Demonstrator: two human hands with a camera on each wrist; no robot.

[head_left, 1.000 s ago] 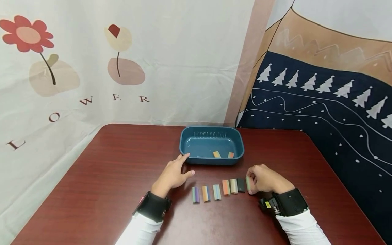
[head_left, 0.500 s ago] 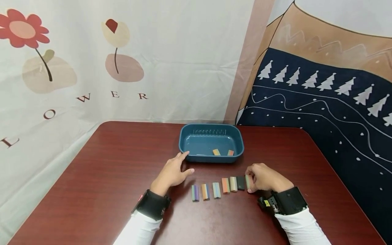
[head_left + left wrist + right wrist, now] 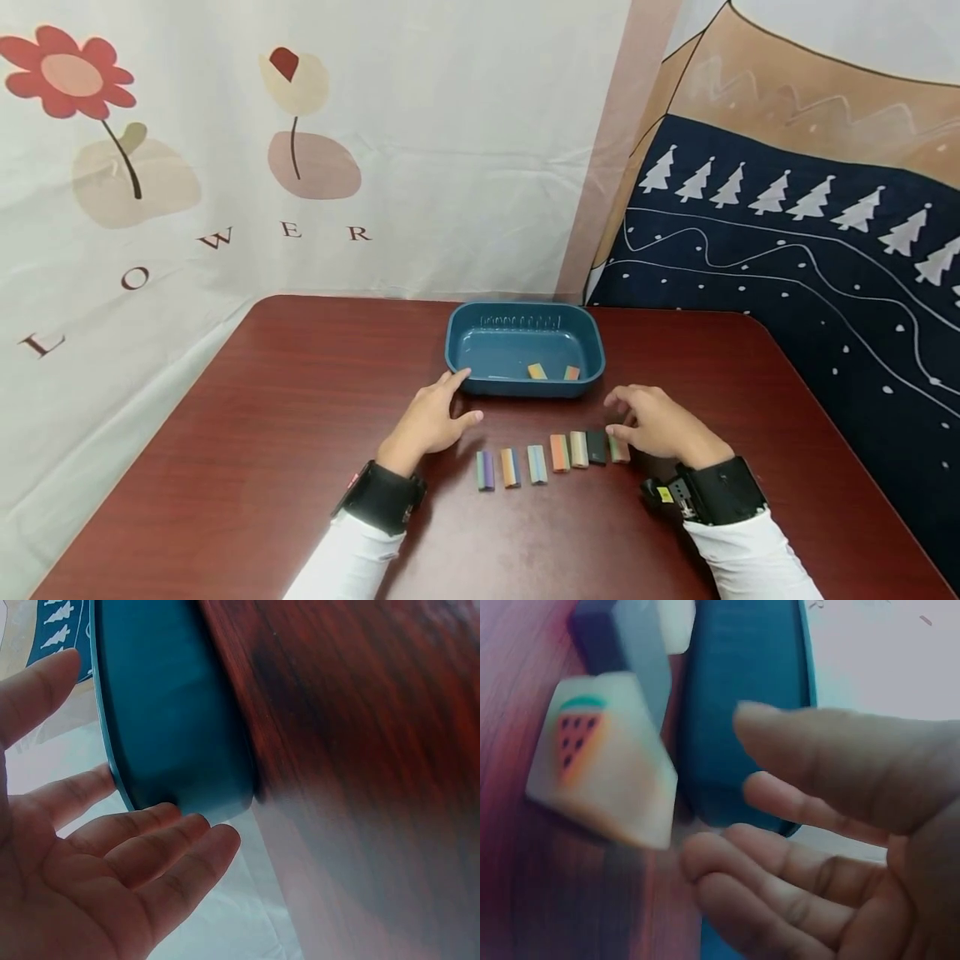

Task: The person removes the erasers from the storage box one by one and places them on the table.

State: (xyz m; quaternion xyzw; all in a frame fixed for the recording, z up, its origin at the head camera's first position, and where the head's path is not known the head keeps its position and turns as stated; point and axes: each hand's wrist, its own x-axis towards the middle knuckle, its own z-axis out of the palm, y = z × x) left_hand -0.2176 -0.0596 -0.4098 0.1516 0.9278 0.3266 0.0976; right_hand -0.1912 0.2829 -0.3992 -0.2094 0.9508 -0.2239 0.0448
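In the head view, a row of small upright blocks stands across the table, from a green-and-purple one point(image 3: 485, 471) at the left to a green-and-pink one point(image 3: 619, 450) at the right end. My right hand point(image 3: 663, 423) hovers just above that last block, fingers loosely bent and holding nothing. The right wrist view shows the block with a watermelon-slice print point(image 3: 622, 780), apart from the fingertips. Beside it is a black block point(image 3: 596, 447). My left hand point(image 3: 426, 423) touches the near-left rim of the blue tray point(image 3: 517, 388) with extended fingers; the left wrist view shows its spread fingers against the tray's wall point(image 3: 172, 697).
Inside the tray lie a yellowish block point(image 3: 536, 372) and an orange-pink block point(image 3: 572, 373). The dark red table point(image 3: 315, 375) meets a white flower-print curtain point(image 3: 450, 167) behind and a navy tree-print cloth point(image 3: 720, 275) at the right.
My right hand has let go of the green-and-pink block, which stays at the row's right end, and has lifted slightly off it. The left hand keeps its place on the tray.
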